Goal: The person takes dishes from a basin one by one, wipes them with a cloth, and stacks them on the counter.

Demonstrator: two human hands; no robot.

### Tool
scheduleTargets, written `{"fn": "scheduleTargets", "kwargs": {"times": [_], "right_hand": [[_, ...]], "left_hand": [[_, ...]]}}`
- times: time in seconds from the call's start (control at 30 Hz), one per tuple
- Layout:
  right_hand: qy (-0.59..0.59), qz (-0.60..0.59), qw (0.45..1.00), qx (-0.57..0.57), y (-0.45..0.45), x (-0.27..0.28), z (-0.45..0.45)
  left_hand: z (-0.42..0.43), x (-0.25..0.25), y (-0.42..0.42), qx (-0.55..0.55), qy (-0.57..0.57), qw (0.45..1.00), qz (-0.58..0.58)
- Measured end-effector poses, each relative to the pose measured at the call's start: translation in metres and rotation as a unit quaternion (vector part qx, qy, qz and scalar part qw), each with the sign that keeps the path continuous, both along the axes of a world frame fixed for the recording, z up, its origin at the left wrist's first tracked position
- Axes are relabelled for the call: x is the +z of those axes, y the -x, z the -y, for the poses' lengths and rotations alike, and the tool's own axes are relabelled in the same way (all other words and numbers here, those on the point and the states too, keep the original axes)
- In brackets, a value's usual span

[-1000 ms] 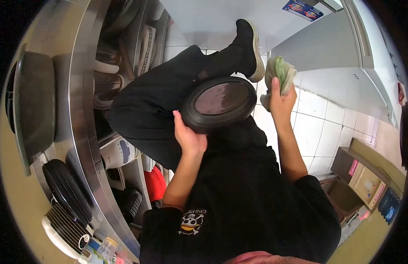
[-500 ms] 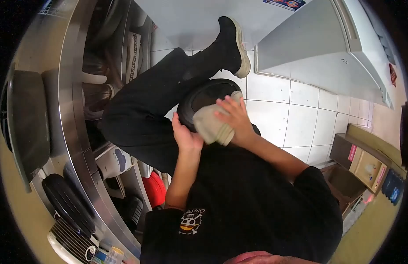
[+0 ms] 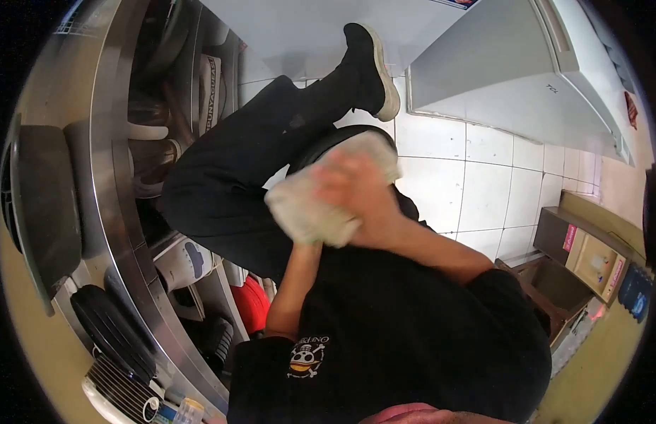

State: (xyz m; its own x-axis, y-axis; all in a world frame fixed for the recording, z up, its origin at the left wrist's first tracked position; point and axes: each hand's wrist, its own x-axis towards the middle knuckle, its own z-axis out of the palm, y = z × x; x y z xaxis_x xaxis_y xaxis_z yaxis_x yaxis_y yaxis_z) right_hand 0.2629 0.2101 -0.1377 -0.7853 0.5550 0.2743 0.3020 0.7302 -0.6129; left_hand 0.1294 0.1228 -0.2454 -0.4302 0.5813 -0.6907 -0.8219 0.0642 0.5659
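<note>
My right hand (image 3: 360, 198), blurred by motion, presses a pale beige cloth (image 3: 293, 201) with its fingers over the upper side. Under the cloth is a round black pan-like piece (image 3: 353, 133), tilted above my lap; only its far rim shows now. My left forearm (image 3: 296, 286) reaches up to the near side of this piece. The cloth covers my left hand, which half a second ago gripped the rim with its palm up and its thumb along the edge.
A steel counter edge (image 3: 105, 177) runs along the left, with pots and a cup (image 3: 185, 263) on shelves beneath. A red round item (image 3: 250, 304) stands low there. A fridge (image 3: 483, 92) is at upper right, a wooden drawer box (image 3: 554, 290) at right, white floor tiles (image 3: 430, 191) between.
My right hand has swept the cloth leftward and toward me across the round black piece. The cloth now covers my left hand and most of the piece.
</note>
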Motion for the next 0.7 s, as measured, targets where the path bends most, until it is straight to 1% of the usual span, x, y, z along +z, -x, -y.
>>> {"fn": "scheduleTargets", "kwargs": {"times": [0.03,0.1,0.13,0.2,0.23,0.27,0.3,0.33,0.37,0.4,0.43,0.47,0.5,0.53,0.57,0.6,0.67,0.7], "right_hand": [[0.000,0.001,1.000,-0.001,0.008,-0.004,0.008],[-0.063,0.092,0.992,0.064,0.019,-0.022,0.023],[-0.065,0.090,0.992,0.063,0.017,-0.023,0.022],[0.029,0.001,0.999,0.031,0.000,-0.026,0.016],[-0.008,0.008,1.000,0.012,-0.009,-0.027,0.011],[-0.039,0.044,0.998,-0.032,-0.018,-0.030,0.005],[-0.072,0.078,0.991,-0.076,-0.026,-0.035,-0.001],[-0.047,0.153,0.973,-0.165,-0.030,-0.042,-0.007],[-0.035,-0.028,0.974,-0.220,-0.043,-0.040,-0.021],[0.089,-0.124,0.946,-0.287,-0.058,-0.072,-0.030],[0.212,-0.065,0.917,-0.331,-0.064,-0.054,-0.039],[0.203,-0.007,0.903,-0.378,-0.096,-0.105,-0.050],[0.291,0.035,0.866,-0.405,-0.117,-0.119,-0.067],[0.355,-0.021,0.819,-0.450,-0.122,-0.107,-0.074],[0.265,-0.050,0.847,-0.458,-0.122,-0.094,-0.077],[0.173,-0.075,0.867,-0.461,-0.121,-0.080,-0.079],[0.281,-0.083,0.853,-0.433,-0.086,0.003,-0.063],[0.280,-0.201,0.873,-0.345,-0.062,0.027,-0.050]], "left_hand": [[0.000,0.008,-0.002,-0.002,-0.009,0.999,0.050],[-0.001,0.032,-0.001,-0.005,-0.027,0.989,0.145],[-0.003,0.043,0.002,-0.007,-0.038,0.981,0.191],[-0.006,0.053,0.004,-0.007,-0.057,0.957,0.285],[0.011,-0.029,-0.010,0.072,-0.072,0.993,0.052],[-0.004,0.025,-0.009,-0.040,-0.050,0.942,-0.330],[-0.009,0.027,-0.011,-0.046,-0.080,0.920,-0.381],[-0.013,0.029,-0.012,-0.053,-0.110,0.894,-0.430],[-0.015,0.040,-0.012,-0.060,-0.103,0.858,-0.500],[-0.018,0.044,-0.012,-0.061,-0.105,0.858,-0.499],[-0.018,0.047,-0.012,-0.066,-0.128,0.848,-0.510],[-0.019,0.048,-0.012,-0.071,-0.151,0.837,-0.521],[-0.014,0.047,-0.007,-0.072,-0.155,0.836,-0.521],[-0.005,0.043,0.001,-0.129,-0.127,0.817,-0.548],[-0.002,0.043,0.005,-0.185,-0.098,0.794,-0.571],[-0.003,0.040,0.004,-0.188,-0.099,0.794,-0.569],[-0.009,0.041,0.002,-0.170,-0.073,0.832,-0.523],[-0.013,0.041,0.000,-0.172,-0.074,0.831,-0.524]]}}
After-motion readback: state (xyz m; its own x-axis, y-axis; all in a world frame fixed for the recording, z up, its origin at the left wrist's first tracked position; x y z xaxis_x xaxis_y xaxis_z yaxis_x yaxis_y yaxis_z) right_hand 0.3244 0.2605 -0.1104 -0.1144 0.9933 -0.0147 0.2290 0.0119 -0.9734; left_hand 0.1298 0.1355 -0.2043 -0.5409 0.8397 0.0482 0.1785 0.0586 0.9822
